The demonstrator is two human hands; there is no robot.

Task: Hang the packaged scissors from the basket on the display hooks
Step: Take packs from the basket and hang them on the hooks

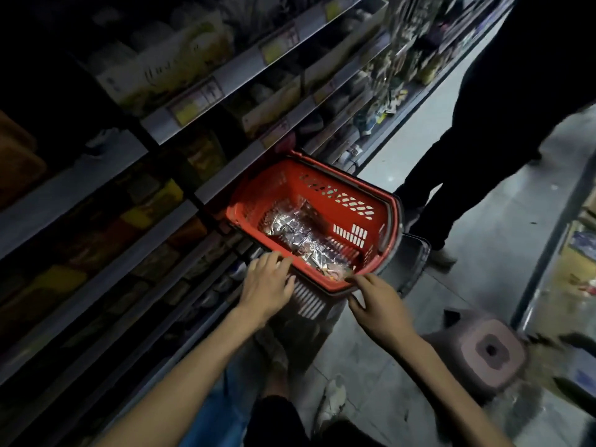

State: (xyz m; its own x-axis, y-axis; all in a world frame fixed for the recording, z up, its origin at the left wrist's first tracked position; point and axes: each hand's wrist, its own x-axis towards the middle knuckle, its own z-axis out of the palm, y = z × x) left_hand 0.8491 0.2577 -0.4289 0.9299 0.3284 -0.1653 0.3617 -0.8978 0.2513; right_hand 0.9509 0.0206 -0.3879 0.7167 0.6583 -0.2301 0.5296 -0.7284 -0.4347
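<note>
A red shopping basket stands on the floor against the shelving. Inside it lie several shiny plastic packages of scissors. My left hand rests on the basket's near rim with its fingers spread and fairly straight. My right hand is at the near right corner of the rim, its fingertips touching the nearest package; whether it pinches the package is unclear. No display hooks are plainly visible in the dim shelving.
Dark store shelves with boxed goods and price tags run along the left. Another person's dark trouser legs stand just beyond the basket. A pink plastic stool sits on the tiled floor at right. My shoe is below.
</note>
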